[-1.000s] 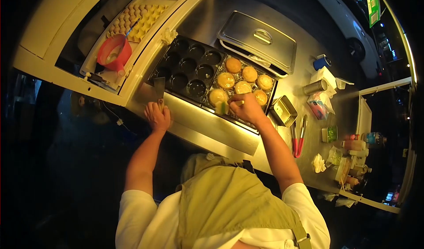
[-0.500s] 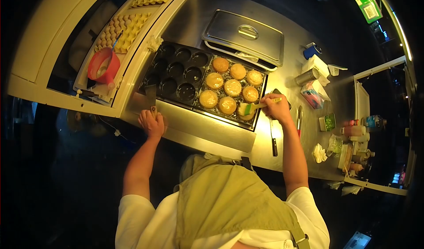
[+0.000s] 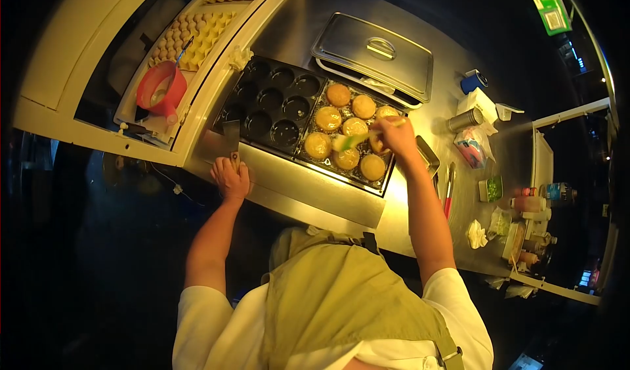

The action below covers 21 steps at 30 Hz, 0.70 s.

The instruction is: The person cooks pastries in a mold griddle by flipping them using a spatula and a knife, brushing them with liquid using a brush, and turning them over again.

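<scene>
My right hand [image 3: 396, 135] is closed round the handle of a basting brush [image 3: 354, 140] with a green band. Its blurred head is over the round golden cakes [image 3: 318, 145], several of which sit in the wells of the right-hand griddle [image 3: 303, 156]; the cakes look glossy. To the left, my left hand [image 3: 231, 178] grips the wooden handle of a metal scraper [image 3: 230, 137]. Its blade points away from me, beside the front left corner of the dark left griddle [image 3: 270, 99], whose round wells hold no cakes.
Behind the griddles lies a lidded steel tray [image 3: 377, 55]. At left are a pink pot [image 3: 159, 94] and egg trays [image 3: 190, 42]. Red-handled tongs [image 3: 449, 189], a container of chopped greens [image 3: 491, 189], a crumpled tissue [image 3: 477, 234] and several bottles [image 3: 528, 204] stand at right.
My right hand with the brush has moved away from me and left, from the near-right cake to cakes further in. The left hand still holds the scraper in about the same place.
</scene>
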Each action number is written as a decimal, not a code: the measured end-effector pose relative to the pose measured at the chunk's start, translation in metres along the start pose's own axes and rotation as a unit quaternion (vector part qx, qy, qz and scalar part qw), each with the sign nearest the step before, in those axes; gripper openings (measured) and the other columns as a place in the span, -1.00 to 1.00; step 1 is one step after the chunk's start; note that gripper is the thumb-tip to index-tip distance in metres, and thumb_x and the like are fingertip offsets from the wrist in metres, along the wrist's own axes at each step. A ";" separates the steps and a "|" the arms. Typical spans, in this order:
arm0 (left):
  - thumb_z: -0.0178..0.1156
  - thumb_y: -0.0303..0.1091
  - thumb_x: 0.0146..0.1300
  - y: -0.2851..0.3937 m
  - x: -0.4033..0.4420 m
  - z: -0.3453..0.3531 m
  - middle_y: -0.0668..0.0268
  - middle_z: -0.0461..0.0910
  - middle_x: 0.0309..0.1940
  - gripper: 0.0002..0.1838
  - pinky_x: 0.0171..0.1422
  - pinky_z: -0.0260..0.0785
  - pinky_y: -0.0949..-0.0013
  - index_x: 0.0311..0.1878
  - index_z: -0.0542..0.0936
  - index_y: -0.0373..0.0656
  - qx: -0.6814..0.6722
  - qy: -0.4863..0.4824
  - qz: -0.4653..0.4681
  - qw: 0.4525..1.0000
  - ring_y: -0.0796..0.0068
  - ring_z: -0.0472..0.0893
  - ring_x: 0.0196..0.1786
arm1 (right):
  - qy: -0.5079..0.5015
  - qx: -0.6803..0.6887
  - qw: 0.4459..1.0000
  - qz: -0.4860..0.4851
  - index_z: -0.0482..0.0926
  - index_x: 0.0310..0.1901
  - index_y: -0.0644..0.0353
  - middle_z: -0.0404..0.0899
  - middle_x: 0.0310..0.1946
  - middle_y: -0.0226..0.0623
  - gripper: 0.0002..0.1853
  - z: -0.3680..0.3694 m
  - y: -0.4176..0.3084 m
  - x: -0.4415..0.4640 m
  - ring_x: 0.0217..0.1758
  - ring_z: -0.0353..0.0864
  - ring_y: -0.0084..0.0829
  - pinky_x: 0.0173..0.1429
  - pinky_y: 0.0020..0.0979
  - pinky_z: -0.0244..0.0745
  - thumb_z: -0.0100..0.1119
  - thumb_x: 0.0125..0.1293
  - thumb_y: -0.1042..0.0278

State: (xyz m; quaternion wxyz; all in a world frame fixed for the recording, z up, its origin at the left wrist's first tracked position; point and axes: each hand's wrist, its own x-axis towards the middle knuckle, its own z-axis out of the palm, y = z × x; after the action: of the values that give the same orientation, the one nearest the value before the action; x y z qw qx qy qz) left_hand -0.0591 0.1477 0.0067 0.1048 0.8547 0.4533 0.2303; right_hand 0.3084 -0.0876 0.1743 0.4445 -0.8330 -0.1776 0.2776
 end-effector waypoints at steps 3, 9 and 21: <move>0.22 -0.14 0.29 -0.003 0.001 0.002 -0.02 0.42 -0.02 -0.63 0.40 0.15 -0.09 -0.15 0.44 -0.31 0.004 0.012 0.013 1.000 -0.09 0.41 0.16 | -0.046 -0.182 0.946 -0.264 0.75 -0.18 0.37 0.70 -0.48 -0.21 -0.75 0.059 0.036 0.062 -0.57 0.60 -0.50 -0.54 -0.44 0.51 0.17 0.43 0.36; 0.22 -0.12 0.26 -0.002 0.001 0.002 0.00 0.43 -0.03 -0.62 0.38 0.17 -0.10 -0.16 0.44 -0.30 0.001 0.023 0.006 1.000 -0.09 0.43 0.15 | -0.013 -0.200 0.957 -0.209 0.75 -0.23 0.36 0.70 -0.48 -0.18 -0.73 0.094 0.073 0.110 -0.53 0.67 -0.45 -0.48 -0.39 0.62 0.20 0.40 0.29; 0.25 -0.16 0.27 -0.003 -0.001 0.004 0.00 0.44 -0.01 -0.64 0.38 0.17 -0.10 -0.16 0.47 -0.32 -0.007 0.024 0.027 0.999 -0.07 0.43 0.18 | 0.058 -0.080 0.992 0.083 0.74 -0.33 0.37 0.66 -0.58 -0.18 -0.73 -0.047 0.050 0.004 -0.62 0.64 -0.39 -0.55 -0.37 0.56 0.17 0.36 0.34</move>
State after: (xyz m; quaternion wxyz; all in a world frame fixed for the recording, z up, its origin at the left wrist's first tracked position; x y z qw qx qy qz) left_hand -0.0592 0.1487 0.0019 0.0933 0.8601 0.4309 0.2564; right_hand 0.3428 -0.1423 0.1524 0.3609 -0.8925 -0.1032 0.2499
